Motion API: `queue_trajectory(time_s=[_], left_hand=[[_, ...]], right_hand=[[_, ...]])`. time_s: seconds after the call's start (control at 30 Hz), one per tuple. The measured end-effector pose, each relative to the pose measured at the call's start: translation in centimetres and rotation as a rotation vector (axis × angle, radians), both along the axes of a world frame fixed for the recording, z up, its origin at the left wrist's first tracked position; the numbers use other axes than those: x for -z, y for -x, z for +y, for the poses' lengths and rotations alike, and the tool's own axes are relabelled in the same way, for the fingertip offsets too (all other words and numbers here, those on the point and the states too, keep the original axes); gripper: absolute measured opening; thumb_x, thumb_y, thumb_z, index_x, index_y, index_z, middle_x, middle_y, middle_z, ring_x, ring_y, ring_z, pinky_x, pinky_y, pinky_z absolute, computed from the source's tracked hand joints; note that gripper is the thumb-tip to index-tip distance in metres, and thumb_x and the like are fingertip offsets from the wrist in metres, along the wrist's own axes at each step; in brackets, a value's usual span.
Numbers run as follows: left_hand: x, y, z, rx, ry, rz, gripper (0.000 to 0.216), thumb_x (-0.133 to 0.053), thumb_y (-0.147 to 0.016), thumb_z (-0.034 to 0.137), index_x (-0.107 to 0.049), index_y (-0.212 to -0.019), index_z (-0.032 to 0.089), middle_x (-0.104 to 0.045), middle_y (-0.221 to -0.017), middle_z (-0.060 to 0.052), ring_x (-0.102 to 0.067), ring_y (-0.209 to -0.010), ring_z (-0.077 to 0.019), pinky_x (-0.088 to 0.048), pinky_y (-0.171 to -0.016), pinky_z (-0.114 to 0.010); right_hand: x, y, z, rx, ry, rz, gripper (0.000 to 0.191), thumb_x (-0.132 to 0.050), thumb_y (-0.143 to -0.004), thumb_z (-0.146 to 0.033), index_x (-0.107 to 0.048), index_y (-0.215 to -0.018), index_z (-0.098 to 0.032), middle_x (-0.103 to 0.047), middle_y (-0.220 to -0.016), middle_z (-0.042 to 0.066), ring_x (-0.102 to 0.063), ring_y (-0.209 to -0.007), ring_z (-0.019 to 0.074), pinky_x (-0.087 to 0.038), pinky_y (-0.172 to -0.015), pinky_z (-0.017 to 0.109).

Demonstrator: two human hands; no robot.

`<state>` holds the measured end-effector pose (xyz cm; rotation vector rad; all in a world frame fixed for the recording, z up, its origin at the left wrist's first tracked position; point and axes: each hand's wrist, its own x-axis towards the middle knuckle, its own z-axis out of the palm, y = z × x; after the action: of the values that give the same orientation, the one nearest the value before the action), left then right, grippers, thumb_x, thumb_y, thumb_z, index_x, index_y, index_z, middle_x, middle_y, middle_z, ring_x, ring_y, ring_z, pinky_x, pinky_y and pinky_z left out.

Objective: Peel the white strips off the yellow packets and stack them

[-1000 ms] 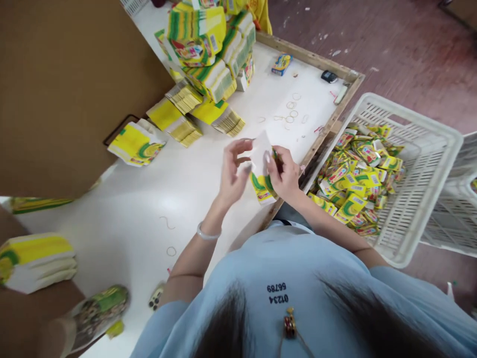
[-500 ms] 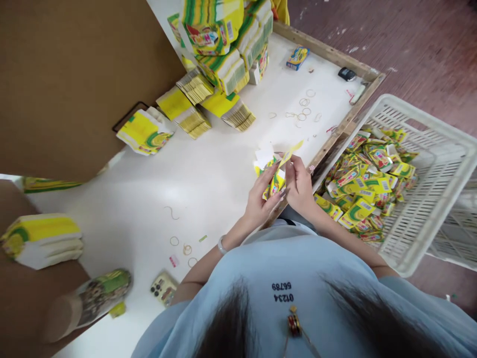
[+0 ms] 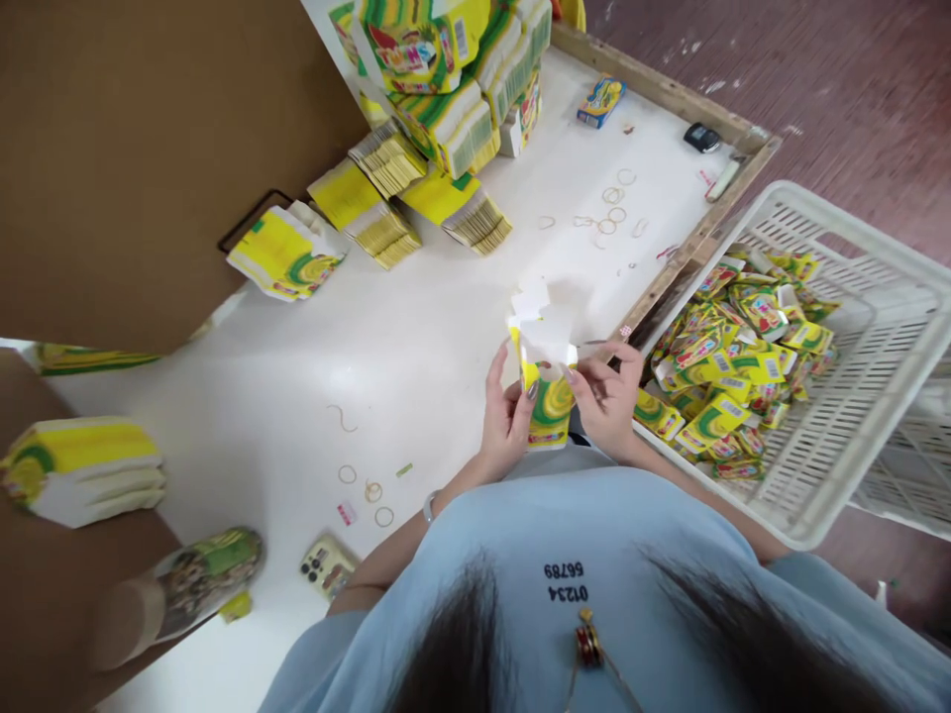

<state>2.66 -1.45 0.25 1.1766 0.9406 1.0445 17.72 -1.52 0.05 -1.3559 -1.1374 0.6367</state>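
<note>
A small yellow and green carton (image 3: 551, 408) with white open flaps is held between my two hands, close to my body at the table's front edge. My left hand (image 3: 507, 411) grips its left side, thumb on the printed face. On the other side, my right hand (image 3: 607, 396) pinches the carton's upper right edge between thumb and fingers. The white inner side of the flaps faces up, and the fingers behind the carton are partly hidden.
Right of me stands a white plastic crate (image 3: 877, 396) holding many yellow cartons (image 3: 717, 381). Bundled flat cartons (image 3: 364, 218) are stacked at the back. Rubber bands (image 3: 609, 213) lie scattered on the white table (image 3: 431, 337). A phone (image 3: 327, 566) and a jar (image 3: 208, 579) sit left.
The carton has turned so its green and yellow face shows, with its flaps now spread open at the top. My hands have moved apart to its two sides.
</note>
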Motion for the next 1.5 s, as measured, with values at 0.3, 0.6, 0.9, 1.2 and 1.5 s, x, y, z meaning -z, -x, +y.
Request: queue_trajectory(time_s=[0.3,0.6,0.9,1.2,1.5], left_hand=[[0.4,2.3,-0.5,0.151,-0.145,0.171,0.030,-0.051,-0.103,0.048,-0.062,-0.115,0.023,-0.069,-0.114,-0.009,-0.069,-0.097,-0.0192,-0.058,-0.081,-0.032],[-0.7,2.4,0.1,0.242,0.022,0.190,0.052,-0.042,-0.103,0.059,-0.064,-0.139,0.028,-0.078,-0.105,-0.006,-0.064,-0.061,-0.0127,-0.054,-0.053,-0.024],[-1.6,2.5,0.7,0.192,-0.059,0.275,0.045,-0.055,-0.101,0.047,-0.066,-0.139,0.025,-0.080,-0.104,-0.005,-0.071,-0.072,-0.0143,-0.058,-0.065,-0.025],[0.0,2.4,5.9,0.233,-0.654,0.492,0.041,-0.039,-0.107,0.042,-0.070,-0.131,0.028,-0.067,-0.108,-0.010,-0.062,-0.102,-0.0223,-0.053,-0.088,-0.039],[4.1,-0.8,22.2,0.114,-0.390,0.711,0.039,-0.091,-0.069,0.038,-0.065,-0.089,0.018,-0.057,-0.084,-0.001,-0.052,-0.078,-0.0174,-0.045,-0.075,-0.032]], right_hand=[[-0.5,-1.4,-1.7,-0.315,0.159,0.070,0.031,-0.061,-0.098,-0.047,-0.072,-0.084,-0.022,-0.071,-0.081,0.003,-0.069,-0.076,0.0174,-0.060,-0.070,0.031],[0.2,-3.6,-1.8,-0.556,-0.111,-0.152,0.033,-0.072,-0.089,-0.054,-0.077,-0.106,-0.026,-0.077,-0.111,0.011,-0.075,-0.105,0.0269,-0.063,-0.093,0.046],[-2.4,-3.2,-1.6,-0.762,0.435,0.414,0.042,-0.073,-0.089,-0.031,-0.059,-0.129,-0.025,-0.076,-0.114,0.005,-0.076,-0.094,0.0172,-0.064,-0.082,0.034],[-0.5,-4.9,-1.5,-0.651,0.524,0.503,0.035,-0.075,-0.086,-0.045,-0.077,-0.114,-0.024,-0.081,-0.101,0.004,-0.076,-0.082,0.0177,-0.065,-0.066,0.031],[-2.4,-19.8,-2.7,0.387,0.372,-0.804,0.064,-0.060,-0.092,-0.065,-0.060,-0.142,-0.026,-0.066,-0.129,0.023,-0.062,-0.121,0.0447,-0.047,-0.102,0.068]])
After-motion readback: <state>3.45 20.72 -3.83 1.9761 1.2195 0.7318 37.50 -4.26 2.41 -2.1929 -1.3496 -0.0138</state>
